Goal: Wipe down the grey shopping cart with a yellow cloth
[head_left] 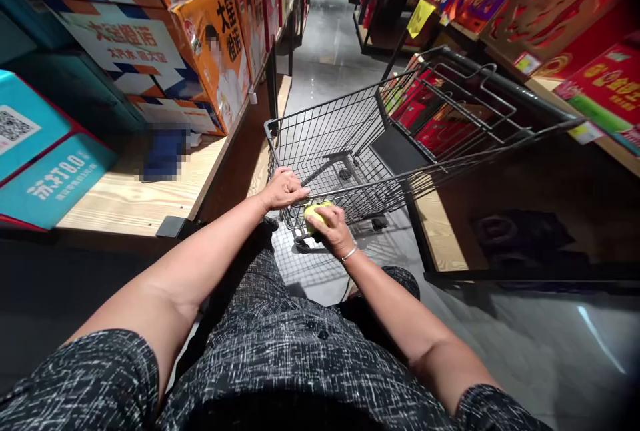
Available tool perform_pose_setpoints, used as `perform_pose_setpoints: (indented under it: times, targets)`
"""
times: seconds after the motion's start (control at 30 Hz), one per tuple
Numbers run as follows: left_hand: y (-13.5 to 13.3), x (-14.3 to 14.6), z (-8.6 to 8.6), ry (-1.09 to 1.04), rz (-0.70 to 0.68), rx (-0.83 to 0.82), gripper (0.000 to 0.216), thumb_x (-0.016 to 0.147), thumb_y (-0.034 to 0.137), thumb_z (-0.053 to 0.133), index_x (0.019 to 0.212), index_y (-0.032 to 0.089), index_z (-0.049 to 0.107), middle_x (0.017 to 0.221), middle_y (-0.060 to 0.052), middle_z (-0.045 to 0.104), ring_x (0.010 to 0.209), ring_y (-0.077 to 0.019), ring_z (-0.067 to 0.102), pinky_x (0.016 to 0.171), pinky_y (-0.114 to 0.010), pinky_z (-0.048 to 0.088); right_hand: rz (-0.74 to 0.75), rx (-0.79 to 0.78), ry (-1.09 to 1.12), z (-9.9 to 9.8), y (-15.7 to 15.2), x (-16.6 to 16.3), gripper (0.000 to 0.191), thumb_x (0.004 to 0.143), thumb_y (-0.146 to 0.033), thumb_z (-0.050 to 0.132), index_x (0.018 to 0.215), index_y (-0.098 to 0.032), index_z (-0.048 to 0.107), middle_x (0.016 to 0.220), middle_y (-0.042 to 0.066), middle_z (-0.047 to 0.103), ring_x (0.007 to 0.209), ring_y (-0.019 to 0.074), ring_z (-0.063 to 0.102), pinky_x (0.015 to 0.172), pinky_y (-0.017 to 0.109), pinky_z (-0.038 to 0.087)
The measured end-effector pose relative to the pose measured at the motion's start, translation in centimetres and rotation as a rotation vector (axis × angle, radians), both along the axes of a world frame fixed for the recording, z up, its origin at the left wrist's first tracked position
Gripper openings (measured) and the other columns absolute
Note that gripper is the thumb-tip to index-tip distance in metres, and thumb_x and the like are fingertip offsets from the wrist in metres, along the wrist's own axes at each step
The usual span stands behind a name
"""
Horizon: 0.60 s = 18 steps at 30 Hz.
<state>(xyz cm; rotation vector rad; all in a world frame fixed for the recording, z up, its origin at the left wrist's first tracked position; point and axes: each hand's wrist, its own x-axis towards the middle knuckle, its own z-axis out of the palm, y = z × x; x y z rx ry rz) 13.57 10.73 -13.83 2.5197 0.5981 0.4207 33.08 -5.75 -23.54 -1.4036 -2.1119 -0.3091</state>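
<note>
A black wire shopping cart (330,111) stands at an angle in front of me, its basket holding nothing that I can see. My left hand (286,189) is closed over the near corner of the cart's top rim. Just right of it, my right hand (334,227) grips a yellow-green wad (314,219), which looks like a cloth or sponge. This wad is against or very close to the cart's near wire side, just below the rim. Most of it is hidden by my fingers, so its exact kind is unclear.
Stacked orange and white cartons (210,57) and a turquoise box (55,157) sit on the wooden shelf (175,201) at left. Red gift boxes (610,84) line the right shelf, close to the cart's handle (520,87). A grey-floored aisle (330,24) runs ahead.
</note>
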Motion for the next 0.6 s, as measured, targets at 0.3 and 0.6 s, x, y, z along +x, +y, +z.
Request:
perform_pose_setpoints:
  times: [0.3,0.6]
  targets:
    - [1.5,-0.2,0.2,0.032,0.003,0.015,0.051,0.099,0.049,0.043,0.062,0.021,0.065,0.071,0.000,0.069,0.098,-0.0193,0.063,0.125,-0.049,0.016,-0.065,-0.072,-0.020,-0.8,1.1,-0.9,0.036,0.095,-0.016,0.064,0.123,-0.037,0.073,0.128,0.005,0.064,0.121,0.0217,0.051,0.111,0.042,0.049]
    - [3.2,-0.3,-0.3,0.002,0.097,0.023,0.047,0.095,0.046,0.053,0.055,0.020,0.059,0.072,0.001,0.068,0.097,-0.0196,0.062,0.127,-0.052,0.018,-0.048,-0.480,-0.196,-4.7,0.4,-2.3,0.036,0.094,-0.014,0.063,0.121,-0.035,0.074,0.139,0.002,0.064,0.115,0.0239,0.056,0.098,0.038,0.051]
